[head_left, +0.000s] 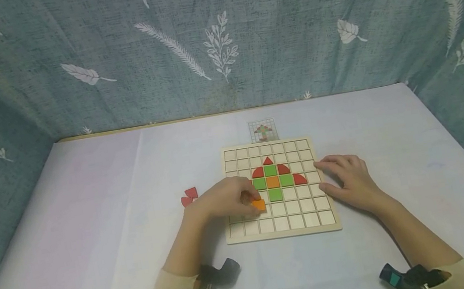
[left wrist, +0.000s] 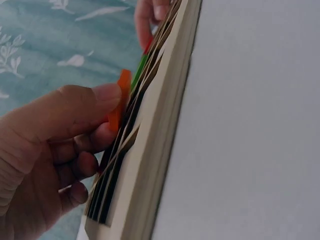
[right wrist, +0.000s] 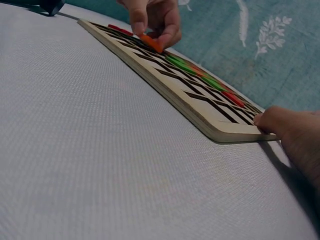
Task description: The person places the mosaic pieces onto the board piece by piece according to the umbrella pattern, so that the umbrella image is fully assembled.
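Observation:
Over the left part of a wooden grid board (head_left: 291, 224), my left hand (head_left: 230, 197) pinches an orange square tile (head_left: 259, 205) between thumb and fingers. The left wrist view shows that tile (left wrist: 120, 100) tilted on edge, just above the grid. My right hand (head_left: 350, 178) rests at the board's right edge, its thumb (right wrist: 272, 120) and fingertips touching the rim. Set in the board are green square tiles (head_left: 274, 194), an orange square tile (head_left: 272, 182), a red triangle (head_left: 267, 161) and red quarter-round tiles (head_left: 299, 178). My left hand hides some left cells.
Loose red tiles (head_left: 191, 192) lie on the white tabletop left of the board, partly beside my left forearm. A small printed pattern card (head_left: 263, 130) lies behind the board's far edge. A leaf-patterned curtain (head_left: 214, 40) stands behind and at both sides.

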`<state>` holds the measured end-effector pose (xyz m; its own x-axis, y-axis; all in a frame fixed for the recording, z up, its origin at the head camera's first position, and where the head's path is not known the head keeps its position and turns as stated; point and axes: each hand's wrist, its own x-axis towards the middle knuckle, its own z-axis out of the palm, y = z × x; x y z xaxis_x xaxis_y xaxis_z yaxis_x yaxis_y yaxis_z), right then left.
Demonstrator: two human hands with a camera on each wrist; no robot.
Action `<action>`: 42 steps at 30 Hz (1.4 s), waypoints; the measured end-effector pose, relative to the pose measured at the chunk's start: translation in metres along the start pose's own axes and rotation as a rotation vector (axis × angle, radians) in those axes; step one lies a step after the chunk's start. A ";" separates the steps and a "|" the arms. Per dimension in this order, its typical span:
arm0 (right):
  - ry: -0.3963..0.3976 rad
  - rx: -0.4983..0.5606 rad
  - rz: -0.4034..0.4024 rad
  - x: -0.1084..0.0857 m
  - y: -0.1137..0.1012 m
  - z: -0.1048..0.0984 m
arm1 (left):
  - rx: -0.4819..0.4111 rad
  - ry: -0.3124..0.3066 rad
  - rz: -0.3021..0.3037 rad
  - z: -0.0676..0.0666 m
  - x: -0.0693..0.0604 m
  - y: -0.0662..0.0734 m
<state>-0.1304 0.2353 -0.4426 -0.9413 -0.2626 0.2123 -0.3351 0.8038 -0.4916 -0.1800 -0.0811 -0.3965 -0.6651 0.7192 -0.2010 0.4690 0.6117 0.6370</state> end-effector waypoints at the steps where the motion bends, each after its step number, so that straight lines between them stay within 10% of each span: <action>1: -0.001 0.002 0.003 0.000 0.000 0.000 | 0.002 -0.008 -0.007 0.002 0.001 0.002; 32: 0.005 0.019 -0.015 0.001 0.002 0.000 | 0.243 0.049 0.183 0.025 0.013 0.024; 42: -0.011 0.021 0.007 0.001 0.001 0.000 | 0.323 0.106 0.161 0.026 0.013 0.028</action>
<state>-0.1320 0.2363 -0.4427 -0.9440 -0.2629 0.1993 -0.3290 0.7943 -0.5106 -0.1604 -0.0458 -0.4008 -0.6159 0.7873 -0.0287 0.7207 0.5778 0.3831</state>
